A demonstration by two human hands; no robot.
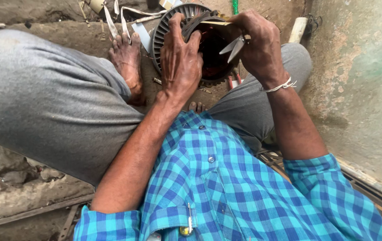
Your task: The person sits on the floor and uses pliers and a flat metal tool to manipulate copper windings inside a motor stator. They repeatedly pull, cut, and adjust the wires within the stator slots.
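The finned motor housing (191, 42) stands on its edge on the dirt floor (43, 31) in the upper centre of the frame, between the person's knees, with its dark bore facing the camera. The left hand (180, 56) lies across the left side of the rim, fingers curled over the top edge and clamped on the housing. The right hand (258, 42) sits at the upper right of the rim, closed around a pair of scissors (234, 47) whose blades point down and left into the bore; a thin tan strip (215, 22) runs from the fingertips of this hand across the top of the opening. A bare foot (127, 62) rests on the floor just left of the housing. White strips (119, 20) lie on the floor at upper left.
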